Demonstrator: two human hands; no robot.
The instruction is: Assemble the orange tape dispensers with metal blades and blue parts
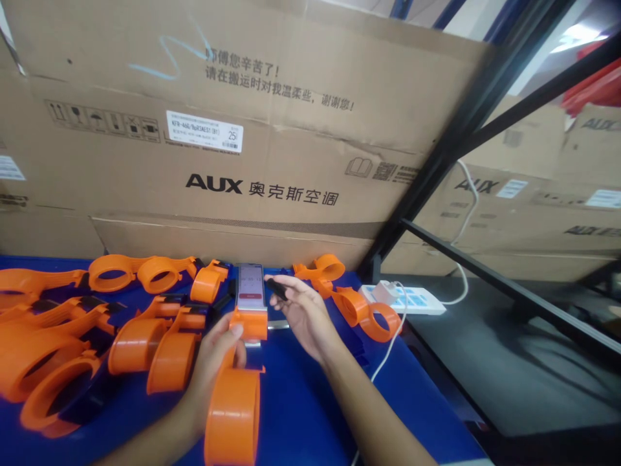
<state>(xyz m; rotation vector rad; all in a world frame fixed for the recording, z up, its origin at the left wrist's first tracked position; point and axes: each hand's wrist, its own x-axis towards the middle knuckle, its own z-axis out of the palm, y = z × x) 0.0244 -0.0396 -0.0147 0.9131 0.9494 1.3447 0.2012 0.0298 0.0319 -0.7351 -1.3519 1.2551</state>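
My left hand [212,355] is closed around the neck of an orange tape dispenser [231,414], whose wide ring hangs toward me. Between the thumb and fingers of my right hand [306,316] is a small black piece [277,288], held just right of the dispenser's upper end. Its exact kind is hard to make out. Directly behind the dispenser, a phone [251,283] with a lit screen stands on the blue table [295,414]. The dispenser's head covers the phone's lower part.
Several orange tape dispensers [167,359] with dark ends crowd the left side. More orange dispenser parts [350,305] lie at the right. A white power strip [427,304] with a plugged-in charger and cable sits by the black metal frame [412,194]. A large cardboard box [291,149] walls off the back.
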